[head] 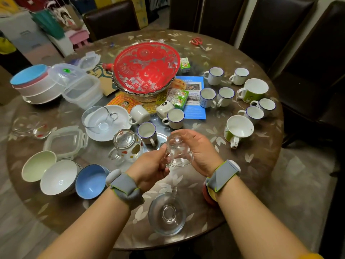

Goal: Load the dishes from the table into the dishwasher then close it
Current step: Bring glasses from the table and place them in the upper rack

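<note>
**Dish count on table**

Blue-rimmed white mugs [213, 75]: nine. Green printed mugs [253, 90]: two. Plain white mugs lying tipped [140, 114]: two. Clear glass cups [97, 118]: five, one held [178, 150]. Bowls at near left [59, 176]: three. Stacked bowls at far left [35, 85]: about three. Clear plastic containers [82, 90]: two. Loose lids [65, 143]: two. Red platter [145, 68]: one. Scissors [197, 43]: one.

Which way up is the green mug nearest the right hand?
Tipped: the green mug lies on its side on the table, mouth facing the camera, showing an empty white inside.
</note>
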Tool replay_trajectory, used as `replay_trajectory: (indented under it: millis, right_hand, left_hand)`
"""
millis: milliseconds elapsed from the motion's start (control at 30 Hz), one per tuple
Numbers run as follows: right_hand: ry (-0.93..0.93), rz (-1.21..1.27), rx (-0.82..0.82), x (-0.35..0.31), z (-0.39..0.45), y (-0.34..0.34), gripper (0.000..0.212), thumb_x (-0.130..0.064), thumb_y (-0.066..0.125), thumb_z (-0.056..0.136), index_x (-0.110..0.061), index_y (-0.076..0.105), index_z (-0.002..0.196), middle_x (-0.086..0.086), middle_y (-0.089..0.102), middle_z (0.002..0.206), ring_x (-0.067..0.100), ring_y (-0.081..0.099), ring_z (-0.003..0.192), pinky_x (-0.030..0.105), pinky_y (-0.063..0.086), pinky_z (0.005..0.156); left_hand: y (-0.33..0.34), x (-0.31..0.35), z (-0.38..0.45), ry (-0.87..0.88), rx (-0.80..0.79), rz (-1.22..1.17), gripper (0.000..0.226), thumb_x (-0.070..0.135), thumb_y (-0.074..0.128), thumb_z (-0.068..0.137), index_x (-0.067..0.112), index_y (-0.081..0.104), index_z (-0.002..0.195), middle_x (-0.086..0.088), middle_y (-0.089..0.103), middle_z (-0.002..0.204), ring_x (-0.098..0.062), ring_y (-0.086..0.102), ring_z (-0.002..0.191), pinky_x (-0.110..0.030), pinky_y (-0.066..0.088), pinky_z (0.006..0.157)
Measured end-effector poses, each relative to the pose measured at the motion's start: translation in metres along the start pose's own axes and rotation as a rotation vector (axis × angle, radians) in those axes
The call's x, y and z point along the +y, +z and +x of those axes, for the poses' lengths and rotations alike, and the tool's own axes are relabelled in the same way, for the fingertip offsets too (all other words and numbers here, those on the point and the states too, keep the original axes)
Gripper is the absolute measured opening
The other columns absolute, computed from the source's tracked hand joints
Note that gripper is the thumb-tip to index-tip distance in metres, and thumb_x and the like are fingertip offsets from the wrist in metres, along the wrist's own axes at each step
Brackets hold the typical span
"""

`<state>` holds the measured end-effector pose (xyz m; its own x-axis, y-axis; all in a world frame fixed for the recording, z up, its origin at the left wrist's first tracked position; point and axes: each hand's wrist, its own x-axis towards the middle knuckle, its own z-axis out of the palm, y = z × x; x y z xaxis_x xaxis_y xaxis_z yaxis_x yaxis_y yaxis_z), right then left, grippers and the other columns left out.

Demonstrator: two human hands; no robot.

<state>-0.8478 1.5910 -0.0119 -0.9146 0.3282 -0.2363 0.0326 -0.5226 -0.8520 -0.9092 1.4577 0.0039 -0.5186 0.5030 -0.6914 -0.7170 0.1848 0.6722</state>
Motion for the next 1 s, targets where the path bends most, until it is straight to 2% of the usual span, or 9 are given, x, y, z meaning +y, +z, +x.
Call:
replay_trajectory:
  millis: [67, 200, 333, 433, 500, 633, 700, 833, 1000]
  right_hand:
    - [-0.005, -0.022, 0.021, 0.002, 0.0, 0.001, 0.035, -0.038, 0.062, 0.082, -0.008, 0.068, 0.1, 0.01, 0.069, 0.093, 0.027, 0.064, 0.087, 0.039, 0.058, 0.066]
    - [-0.025, -0.097, 0.052, 0.002, 0.001, 0.001, 0.028, -0.03, 0.052, 0.094, -0.009, 0.066, 0.104, 0.005, 0.071, 0.095, 0.018, 0.066, 0.088, 0.033, 0.056, 0.062]
    - [-0.039, -0.169, -0.006, 0.004, 0.008, 0.008, 0.026, -0.032, 0.054, 0.091, -0.013, 0.068, 0.102, 0.001, 0.071, 0.094, 0.009, 0.065, 0.085, 0.027, 0.052, 0.064]
    - [-0.094, -0.261, -0.092, 0.009, 0.017, 0.03, 0.018, -0.02, 0.054, 0.094, -0.009, 0.067, 0.101, 0.002, 0.067, 0.087, -0.003, 0.056, 0.063, 0.013, 0.041, 0.06]
    - [-0.067, -0.275, -0.188, 0.018, 0.025, 0.056, 0.012, -0.012, 0.057, 0.094, -0.007, 0.066, 0.101, 0.003, 0.065, 0.084, -0.003, 0.056, 0.063, 0.01, 0.039, 0.053]
    - [0.036, -0.37, -0.46, 0.057, 0.023, 0.13, 0.012, -0.02, 0.065, 0.084, -0.016, 0.069, 0.095, 0.007, 0.068, 0.091, 0.016, 0.061, 0.083, 0.021, 0.046, 0.057]
    - [0.052, -0.381, -0.511, 0.072, 0.014, 0.149, 0.008, -0.013, 0.065, 0.089, -0.017, 0.068, 0.096, 0.007, 0.067, 0.092, 0.014, 0.061, 0.082, 0.023, 0.047, 0.057]
    - [0.143, -0.491, -0.694, 0.113, -0.025, 0.229, 0.013, -0.009, 0.059, 0.093, -0.011, 0.067, 0.103, 0.007, 0.065, 0.092, 0.0, 0.057, 0.063, 0.017, 0.045, 0.053]
    - [0.204, -0.616, -0.84, 0.171, -0.081, 0.308, 0.019, -0.012, 0.066, 0.089, -0.004, 0.066, 0.106, 0.006, 0.066, 0.092, 0.011, 0.061, 0.077, 0.028, 0.052, 0.061]
  left_hand:
    - [-0.002, 0.001, -0.002, -0.004, -0.02, -0.04, 0.026, 0.031, 0.052, 0.097, 0.015, 0.053, 0.077, 0.008, 0.051, 0.051, -0.003, 0.039, 0.047, -0.014, 0.042, 0.05]
    - [-0.009, 0.006, -0.006, -0.079, -0.044, -0.22, 0.015, 0.021, 0.056, 0.094, 0.012, 0.056, 0.082, 0.003, 0.055, 0.062, -0.002, 0.042, 0.046, -0.011, 0.041, 0.044]
    - [-0.024, 0.007, -0.017, -0.092, -0.063, -0.31, 0.011, 0.022, 0.059, 0.087, 0.013, 0.056, 0.083, 0.002, 0.056, 0.066, -0.001, 0.04, 0.045, -0.011, 0.04, 0.043]
    - [-0.047, 0.006, -0.037, -0.072, -0.026, -0.361, 0.013, 0.027, 0.061, 0.081, 0.014, 0.055, 0.083, 0.004, 0.055, 0.069, -0.001, 0.04, 0.043, -0.01, 0.039, 0.041]
    - [-0.069, 0.005, -0.058, -0.049, 0.039, -0.402, 0.014, 0.028, 0.059, 0.081, 0.015, 0.055, 0.082, 0.004, 0.053, 0.071, 0.0, 0.04, 0.041, -0.008, 0.038, 0.038]
    - [-0.131, -0.012, -0.114, 0.057, 0.214, -0.574, 0.015, 0.025, 0.056, 0.084, 0.011, 0.053, 0.08, 0.003, 0.05, 0.069, 0.0, 0.043, 0.037, -0.009, 0.038, 0.034]
    - [-0.146, -0.023, -0.131, 0.107, 0.294, -0.582, 0.017, 0.021, 0.053, 0.091, 0.01, 0.052, 0.077, 0.002, 0.05, 0.065, 0.0, 0.045, 0.04, -0.01, 0.04, 0.036]
    - [-0.209, -0.067, -0.188, 0.294, 0.503, -0.586, 0.025, 0.019, 0.048, 0.098, 0.011, 0.05, 0.075, -0.001, 0.046, 0.063, -0.001, 0.044, 0.044, -0.011, 0.038, 0.037]
    - [-0.264, -0.131, -0.255, 0.374, 0.746, -0.463, 0.023, 0.017, 0.045, 0.101, 0.014, 0.046, 0.078, 0.0, 0.044, 0.068, 0.0, 0.044, 0.044, -0.012, 0.036, 0.04]
